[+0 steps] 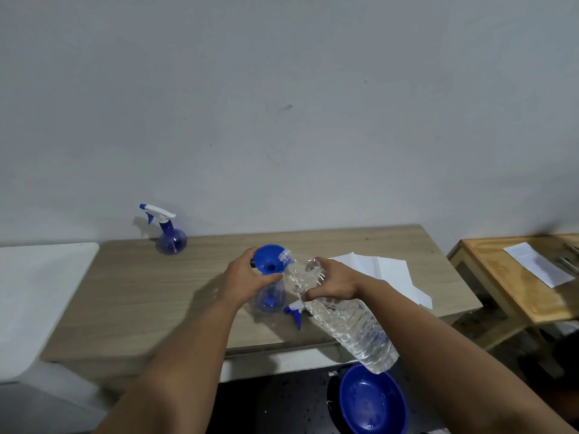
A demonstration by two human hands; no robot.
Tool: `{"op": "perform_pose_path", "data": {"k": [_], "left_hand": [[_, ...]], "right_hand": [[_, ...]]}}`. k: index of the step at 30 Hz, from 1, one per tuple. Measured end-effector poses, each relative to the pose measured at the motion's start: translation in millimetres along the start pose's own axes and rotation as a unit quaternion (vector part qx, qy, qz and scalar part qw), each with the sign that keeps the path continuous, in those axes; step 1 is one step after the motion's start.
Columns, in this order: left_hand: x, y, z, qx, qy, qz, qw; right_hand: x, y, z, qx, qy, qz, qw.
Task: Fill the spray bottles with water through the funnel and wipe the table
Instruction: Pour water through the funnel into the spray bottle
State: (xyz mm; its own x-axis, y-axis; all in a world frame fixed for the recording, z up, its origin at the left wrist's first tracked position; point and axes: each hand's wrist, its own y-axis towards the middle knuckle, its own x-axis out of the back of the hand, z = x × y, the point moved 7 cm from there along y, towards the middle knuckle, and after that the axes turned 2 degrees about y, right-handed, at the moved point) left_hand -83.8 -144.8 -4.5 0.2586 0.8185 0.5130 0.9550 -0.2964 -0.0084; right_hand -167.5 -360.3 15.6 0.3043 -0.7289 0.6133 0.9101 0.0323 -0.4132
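Note:
A blue funnel [268,257] sits in the neck of an open round blue spray bottle [270,298] at the middle of the wooden table [141,296]. My left hand [245,278] grips the funnel and bottle neck. My right hand [332,281] holds a large clear water bottle [351,321], tilted with its open mouth over the funnel rim. The removed trigger spray head [296,311] lies on the table under the water bottle. A second spray bottle [170,236], capped with its white and blue trigger, stands at the back left by the wall.
White paper sheets [394,277] lie on the table's right part. A blue bowl [371,402] sits on the floor below the front edge. A white surface [37,292] adjoins on the left, and a smaller wooden table [517,277] with a paper stands to the right.

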Motion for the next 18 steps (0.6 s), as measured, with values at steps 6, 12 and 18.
{"op": "perform_pose_path", "data": {"k": [6,12,18], "left_hand": [[0.9,0.2,0.8,0.005,0.011,-0.004,1.000],[1.0,1.4,2.3,0.010,0.011,-0.003,1.000],[1.7,1.9,3.5,0.009,0.017,-0.004,1.000]], "right_hand": [[3.5,0.6,4.6,-0.003,-0.017,0.004,1.000],[5.6,-2.1,12.2,-0.007,-0.023,0.014,1.000],[6.9,-2.8,17.0,-0.001,-0.035,0.011,0.999]]}}
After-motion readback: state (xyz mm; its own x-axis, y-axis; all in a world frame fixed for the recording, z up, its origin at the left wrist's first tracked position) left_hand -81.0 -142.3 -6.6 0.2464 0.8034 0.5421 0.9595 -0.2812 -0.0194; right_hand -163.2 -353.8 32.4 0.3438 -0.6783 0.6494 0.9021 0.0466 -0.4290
